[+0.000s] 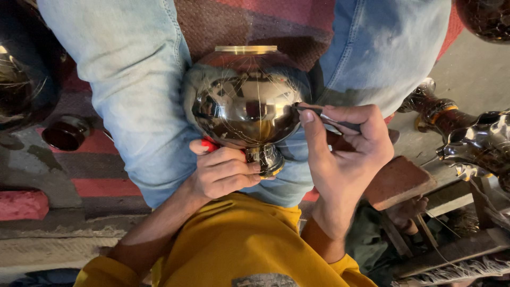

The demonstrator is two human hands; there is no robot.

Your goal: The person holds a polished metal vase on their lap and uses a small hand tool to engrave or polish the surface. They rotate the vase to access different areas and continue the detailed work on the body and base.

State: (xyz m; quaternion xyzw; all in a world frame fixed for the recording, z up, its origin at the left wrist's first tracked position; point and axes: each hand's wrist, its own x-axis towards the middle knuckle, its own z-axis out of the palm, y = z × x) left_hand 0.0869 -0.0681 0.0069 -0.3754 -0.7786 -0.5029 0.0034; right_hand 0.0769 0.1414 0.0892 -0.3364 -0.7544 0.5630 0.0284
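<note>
Round polished dark metal vase (pixel 245 103) w/ brass rim is lying tilted betw. the knees, foot twd the body; thin engraving tool (pixel 324 114) is touching its right side.

vase (pixel 245 106): frame centre, between the knees
left hand (pixel 223 171): just below the vase, at its foot
right hand (pixel 348 149): right of the vase
tool (pixel 325 116): in the right hand, tip on the vase
brick (pixel 24 204): lower left
</note>
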